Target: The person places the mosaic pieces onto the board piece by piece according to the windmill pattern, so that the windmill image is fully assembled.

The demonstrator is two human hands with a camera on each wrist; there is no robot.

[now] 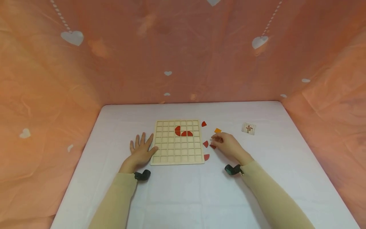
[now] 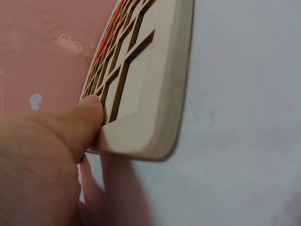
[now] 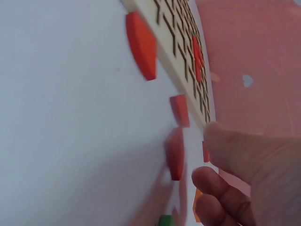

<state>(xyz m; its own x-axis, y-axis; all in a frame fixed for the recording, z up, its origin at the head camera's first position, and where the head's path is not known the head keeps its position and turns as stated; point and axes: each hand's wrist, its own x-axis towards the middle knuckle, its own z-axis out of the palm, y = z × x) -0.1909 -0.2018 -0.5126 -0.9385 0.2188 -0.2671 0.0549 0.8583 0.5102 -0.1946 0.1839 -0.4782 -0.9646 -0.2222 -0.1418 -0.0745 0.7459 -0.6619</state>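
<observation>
A square wooden grid board (image 1: pixel 168 143) lies on the white table, with several red quarter-circle pieces (image 1: pixel 178 130) in its cells. My left hand (image 1: pixel 140 154) is spread flat beside the board's left edge, its thumb (image 2: pixel 89 113) resting on the frame. My right hand (image 1: pixel 227 144) hovers right of the board, thumb and fingers bent and apart, with nothing visible between them. Just below its fingertips is a red piece (image 3: pixel 175 154). Another red piece (image 3: pixel 179 110) lies between that one and the board. An orange square (image 1: pixel 218 130) lies beyond the right hand, partly hidden by its fingers in the right wrist view.
More red pieces lie along the board's right side, one near the far corner (image 1: pixel 204 124) and one near the front (image 1: pixel 206 157). A small pattern card (image 1: pixel 248 128) lies farther right. A green bit (image 3: pixel 165 221) shows at the right wrist view's lower edge. Orange cloth (image 1: pixel 183 57) surrounds the table.
</observation>
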